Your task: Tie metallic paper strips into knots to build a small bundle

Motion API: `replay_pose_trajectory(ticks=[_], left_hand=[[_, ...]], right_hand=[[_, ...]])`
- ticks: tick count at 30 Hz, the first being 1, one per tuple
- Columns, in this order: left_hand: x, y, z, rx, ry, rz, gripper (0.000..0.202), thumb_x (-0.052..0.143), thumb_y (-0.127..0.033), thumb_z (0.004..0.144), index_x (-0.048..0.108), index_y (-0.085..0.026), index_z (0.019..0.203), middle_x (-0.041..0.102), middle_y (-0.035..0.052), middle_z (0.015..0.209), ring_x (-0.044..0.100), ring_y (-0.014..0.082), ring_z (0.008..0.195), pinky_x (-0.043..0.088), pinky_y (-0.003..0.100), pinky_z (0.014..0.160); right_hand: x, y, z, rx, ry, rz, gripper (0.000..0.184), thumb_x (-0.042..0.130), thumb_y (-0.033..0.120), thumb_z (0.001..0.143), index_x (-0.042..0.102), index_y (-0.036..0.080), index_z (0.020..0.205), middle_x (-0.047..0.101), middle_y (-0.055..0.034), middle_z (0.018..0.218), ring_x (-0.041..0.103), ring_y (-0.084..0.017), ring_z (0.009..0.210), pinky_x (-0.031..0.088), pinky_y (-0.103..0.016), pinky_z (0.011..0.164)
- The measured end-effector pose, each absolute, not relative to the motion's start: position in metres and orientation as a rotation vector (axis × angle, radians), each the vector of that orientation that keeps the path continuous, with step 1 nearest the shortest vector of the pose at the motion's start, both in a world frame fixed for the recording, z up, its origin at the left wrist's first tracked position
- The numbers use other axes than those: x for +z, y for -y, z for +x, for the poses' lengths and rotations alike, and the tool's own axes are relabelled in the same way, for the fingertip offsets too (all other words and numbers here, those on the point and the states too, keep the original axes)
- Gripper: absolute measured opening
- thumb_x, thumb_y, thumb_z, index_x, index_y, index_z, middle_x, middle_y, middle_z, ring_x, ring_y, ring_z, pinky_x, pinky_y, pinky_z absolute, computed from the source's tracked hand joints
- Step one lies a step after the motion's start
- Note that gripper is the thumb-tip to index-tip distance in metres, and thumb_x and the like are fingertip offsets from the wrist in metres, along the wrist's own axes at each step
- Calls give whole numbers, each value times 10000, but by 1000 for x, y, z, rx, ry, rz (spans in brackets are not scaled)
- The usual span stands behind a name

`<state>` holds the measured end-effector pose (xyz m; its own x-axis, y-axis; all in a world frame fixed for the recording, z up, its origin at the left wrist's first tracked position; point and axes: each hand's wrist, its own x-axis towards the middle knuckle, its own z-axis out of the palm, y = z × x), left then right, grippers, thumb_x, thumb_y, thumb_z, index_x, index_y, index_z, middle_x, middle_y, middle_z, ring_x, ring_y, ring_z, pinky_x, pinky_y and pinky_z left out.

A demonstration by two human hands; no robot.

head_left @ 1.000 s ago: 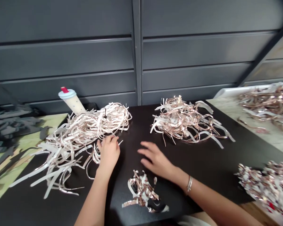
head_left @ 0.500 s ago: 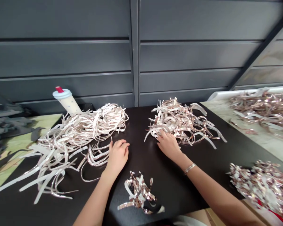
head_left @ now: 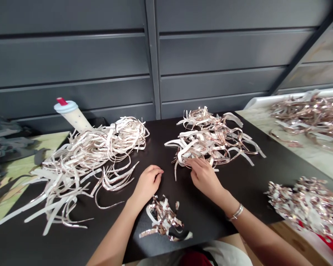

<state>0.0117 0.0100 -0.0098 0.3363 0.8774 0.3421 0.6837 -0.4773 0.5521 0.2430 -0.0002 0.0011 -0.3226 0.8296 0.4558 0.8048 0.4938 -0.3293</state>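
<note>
My right hand (head_left: pixel 204 176), with a silver bracelet at the wrist, is at the near edge of a loose heap of white and rose-gold foil strips (head_left: pixel 211 138). Its fingers are pinched together on strips there, and the fingertips are partly hidden among them. To its left, my left hand (head_left: pixel 150 181) hovers low over the black tabletop (head_left: pixel 161 147), fingers curled together and nothing visible in them. A larger tangle of long strips (head_left: pixel 91 151) spreads to the left of that hand. A small clump of short, crinkled foil pieces (head_left: pixel 165 218) lies below it, near me.
A pale tumbler (head_left: pixel 74 114) with a blue lid and red top stands tilted behind the left tangle. Shredded foil (head_left: pixel 308 207) is piled at the right, and more strips (head_left: pixel 308 118) lie beyond. Grey scraps (head_left: pixel 8 147) are at far left. Grey panels (head_left: pixel 100 55) close off the back.
My left hand has moved right, away from the left tangle. My right hand has shifted slightly right and nearer, and strips at the heap's near left edge have been rearranged. The view has tilted slightly.
</note>
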Motion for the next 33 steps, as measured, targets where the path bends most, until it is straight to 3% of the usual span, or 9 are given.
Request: replay_pose_trajectory(ticks=[3,6,10,15,20,24,28,33], left_hand=[[-7,-9,12,889,-1365,2253,227,487,-106,819,695,-181,868,673,64,926,645,176,858,515,325,831],[-2,-7,13,886,-1314,2185,222,490,-125,825,696,-190,875,678,59,936,642,170,873,503,316,842],[7,-1,17,862,-1255,1967,203,509,-212,834,705,-196,883,684,55,898,638,160,796,507,272,724],[14,5,20,825,-1100,1419,296,572,-404,820,699,-141,863,659,59,749,569,111,597,433,205,531],[14,8,17,794,-837,959,517,697,-620,619,613,-110,620,522,0,493,397,47,395,256,173,374],[14,9,18,719,-851,868,446,818,-485,515,595,-106,592,492,-25,452,381,34,380,236,170,377],[16,8,26,859,-996,969,339,789,-387,577,595,-110,566,516,-19,470,426,46,414,293,182,413],[11,11,30,1179,-1162,1014,258,743,-350,646,607,-130,636,561,-22,541,475,59,467,358,187,461]], right_hand=[[1,-3,234,307,2054,-1298,453,428,77,802,462,136,1250,643,-76,911,606,-182,723,518,-323,702],[-1,-6,224,490,1968,-1231,297,476,199,870,539,168,1159,653,-33,805,591,-145,611,518,-279,633],[4,-6,215,460,1779,-1126,203,462,237,916,651,192,974,674,-41,803,639,-161,726,525,-283,691],[23,5,203,320,1735,-888,215,484,188,913,679,211,1002,673,-56,845,637,-162,766,532,-288,682],[21,5,189,170,1966,-606,279,423,140,927,682,207,1006,667,-60,814,598,-152,722,527,-298,671],[9,3,183,215,2031,-559,281,401,111,926,665,161,1011,662,-74,826,597,-158,764,535,-321,746],[0,6,185,442,1868,-662,268,425,112,914,637,165,1070,661,-89,931,632,-154,856,543,-274,742],[-2,11,189,567,1701,-829,166,536,106,854,671,173,924,683,-55,825,647,-140,741,534,-259,682]])
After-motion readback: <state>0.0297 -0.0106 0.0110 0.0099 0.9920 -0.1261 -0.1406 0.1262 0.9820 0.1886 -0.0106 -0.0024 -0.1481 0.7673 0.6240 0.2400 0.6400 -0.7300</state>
